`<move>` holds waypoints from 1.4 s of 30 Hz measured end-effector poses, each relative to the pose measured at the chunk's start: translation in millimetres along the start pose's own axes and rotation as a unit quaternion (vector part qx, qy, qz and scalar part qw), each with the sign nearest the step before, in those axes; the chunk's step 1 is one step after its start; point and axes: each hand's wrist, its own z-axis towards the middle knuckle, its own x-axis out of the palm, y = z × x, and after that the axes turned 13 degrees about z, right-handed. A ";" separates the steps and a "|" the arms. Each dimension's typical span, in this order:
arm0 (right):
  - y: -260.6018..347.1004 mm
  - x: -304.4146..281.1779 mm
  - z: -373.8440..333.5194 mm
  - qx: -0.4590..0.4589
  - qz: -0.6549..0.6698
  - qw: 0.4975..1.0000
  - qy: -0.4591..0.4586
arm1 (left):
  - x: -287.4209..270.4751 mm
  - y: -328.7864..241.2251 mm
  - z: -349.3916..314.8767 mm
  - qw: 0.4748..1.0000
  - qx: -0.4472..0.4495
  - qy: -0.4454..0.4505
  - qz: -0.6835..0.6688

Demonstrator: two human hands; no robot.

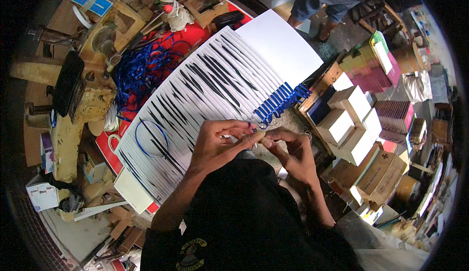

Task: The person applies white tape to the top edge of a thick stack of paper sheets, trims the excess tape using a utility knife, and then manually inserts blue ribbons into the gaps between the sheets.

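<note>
My left hand (221, 143) is closed in a pinch just over the near edge of a long fanned row of white booklets (205, 83). My right hand (295, 152) is closed too, its thumb and fingertips meeting the left ones. Whatever small thing they pinch is too small and too hidden to name. Just beyond the fingers, several blue ribbon loops (278, 106) stick out from the right ends of the booklets. A thin blue ring of cord (138, 135) lies on top of the booklets, left of my left hand.
Blue ribbon (141, 68) lies tangled on a red sheet (195, 34) behind the row. Wooden tools and a black phone-like object (67, 83) fill the left. White box-like blocks (354, 119), stacked books (373, 65) and cardboard boxes (383, 173) stand at right. A person's legs (327, 7) show far off.
</note>
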 end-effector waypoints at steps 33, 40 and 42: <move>-37.7 -17.4 38.0 0.096 0.076 0.992 -0.004 | 11.1 12.3 40.6 0.912 0.133 -0.204 0.330; -34.4 -6.4 39.9 0.096 0.033 0.993 -0.053 | 10.2 16.4 43.0 0.909 0.128 -0.200 0.343; -35.4 -2.8 41.6 0.104 0.014 0.993 -0.062 | 7.4 20.7 41.1 0.929 0.106 -0.165 0.314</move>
